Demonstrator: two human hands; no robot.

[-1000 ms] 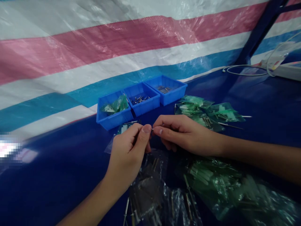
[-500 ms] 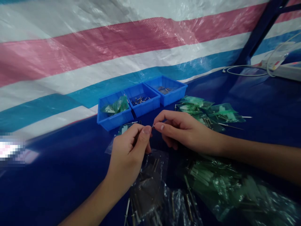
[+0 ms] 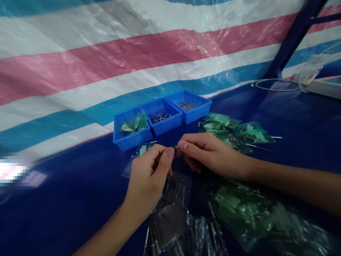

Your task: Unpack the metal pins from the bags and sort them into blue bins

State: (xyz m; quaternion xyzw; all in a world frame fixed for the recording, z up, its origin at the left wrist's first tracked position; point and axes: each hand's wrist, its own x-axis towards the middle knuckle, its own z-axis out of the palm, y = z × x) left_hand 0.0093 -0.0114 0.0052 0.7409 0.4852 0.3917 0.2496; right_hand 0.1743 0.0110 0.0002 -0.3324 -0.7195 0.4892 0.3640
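My left hand [image 3: 149, 176] and my right hand [image 3: 210, 154] meet above the dark blue table [image 3: 66, 199], fingertips almost touching. Between my right thumb and forefinger sits a tiny metal pin [image 3: 176, 147]. My left fingers are curled closed; whether they grip something is hidden. Under my hands lie clear bags of metal pins [image 3: 173, 213] and green bags [image 3: 239, 206]. Three blue trays stand just beyond: the left tray [image 3: 128, 137] holds a green bag, the middle tray [image 3: 162, 122] loose pins, the right tray [image 3: 193, 110] a few small parts.
More green bags of pins [image 3: 231, 129] lie right of the trays. A striped tarpaulin [image 3: 119, 60] rises behind the table. A white cable [image 3: 269, 83] and a white device [image 3: 322, 83] sit at the far right, by a dark blue post [image 3: 293, 35].
Both hands stay together and have shifted slightly lower and right in view; the camera tilted a little. My right fingers keep the small pin at my left thumb tip.
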